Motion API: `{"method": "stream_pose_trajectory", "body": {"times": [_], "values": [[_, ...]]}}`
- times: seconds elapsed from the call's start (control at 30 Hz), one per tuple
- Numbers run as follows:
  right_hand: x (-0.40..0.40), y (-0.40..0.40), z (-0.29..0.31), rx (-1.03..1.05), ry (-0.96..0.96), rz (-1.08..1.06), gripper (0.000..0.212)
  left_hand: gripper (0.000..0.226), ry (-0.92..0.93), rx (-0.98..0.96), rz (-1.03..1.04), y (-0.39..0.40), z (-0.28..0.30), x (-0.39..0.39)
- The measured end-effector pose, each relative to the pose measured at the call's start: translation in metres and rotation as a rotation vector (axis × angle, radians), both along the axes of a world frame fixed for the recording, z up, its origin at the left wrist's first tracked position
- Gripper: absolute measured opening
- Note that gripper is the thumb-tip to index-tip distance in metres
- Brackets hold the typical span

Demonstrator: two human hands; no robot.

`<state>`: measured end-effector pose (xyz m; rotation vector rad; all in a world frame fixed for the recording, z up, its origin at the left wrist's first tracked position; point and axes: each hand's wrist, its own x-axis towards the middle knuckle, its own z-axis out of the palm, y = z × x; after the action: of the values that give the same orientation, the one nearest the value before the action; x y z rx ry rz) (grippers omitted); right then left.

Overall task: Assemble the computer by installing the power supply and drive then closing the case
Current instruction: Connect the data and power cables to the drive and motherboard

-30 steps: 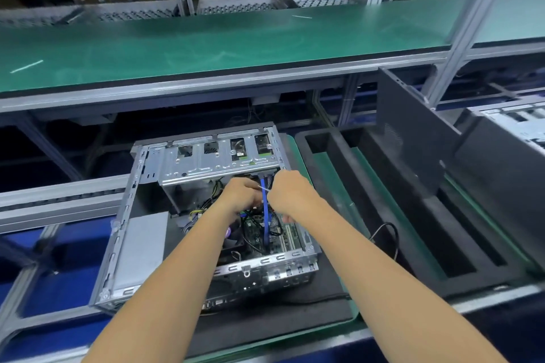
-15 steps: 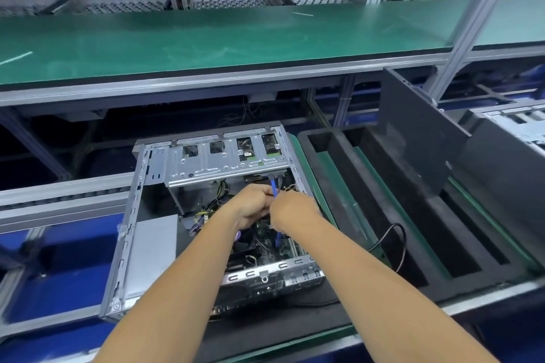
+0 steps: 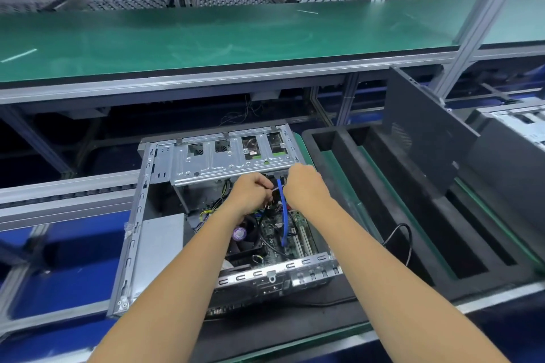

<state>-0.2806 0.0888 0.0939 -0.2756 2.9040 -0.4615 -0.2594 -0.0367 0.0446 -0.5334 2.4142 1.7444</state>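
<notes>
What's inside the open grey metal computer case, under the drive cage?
Inside the open grey metal computer case: a blue flat cable, green motherboard, black fan, bundled wires. Left hand and right hand cover the cable's top end under the perforated steel drive cage.

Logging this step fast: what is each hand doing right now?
Left hand: fingers curled, gripping dark cables inside the computer case.
Right hand: curled at the top end of the blue cable; exact grip cannot be told.
</notes>
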Motion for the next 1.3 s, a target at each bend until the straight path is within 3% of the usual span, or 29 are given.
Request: {"method": "stream_pose_trajectory", "body": {"times": [0.1,0.3,0.37,0.53,0.6,0.8,1.0,1.3], "values": [[-0.002,0.004,0.000,-0.120,0.092,0.004,0.005,0.022,0.001,0.058,-0.039,-0.003,0.010,0.002],[-0.012,0.021,-0.001,-0.511,-0.174,0.061,0.018,0.019,0.123,0.494,-0.067,-0.002,0.015,0.007],[-0.016,0.027,-0.001,-0.570,-0.211,0.110,0.017,0.021,0.152,0.557,-0.091,-0.003,0.011,0.009],[-0.023,0.028,-0.009,-0.584,-0.033,0.143,0.019,0.017,0.286,0.162,0.001,0.001,0.006,0.005],[-0.024,0.028,-0.013,-0.658,-0.024,0.137,0.019,0.018,0.324,0.096,0.020,0.003,0.008,0.004],[-0.026,0.029,-0.022,-0.846,-0.049,0.100,0.020,0.010,0.347,0.134,-0.042,0.011,0.012,0.002],[-0.030,0.031,-0.028,-0.933,-0.059,0.078,0.015,0.005,0.338,0.265,0.068,0.012,0.009,0.000],[-0.033,0.026,-0.026,-0.932,-0.074,0.124,0.016,0.008,0.326,0.299,0.090,0.007,0.006,-0.004]]}}
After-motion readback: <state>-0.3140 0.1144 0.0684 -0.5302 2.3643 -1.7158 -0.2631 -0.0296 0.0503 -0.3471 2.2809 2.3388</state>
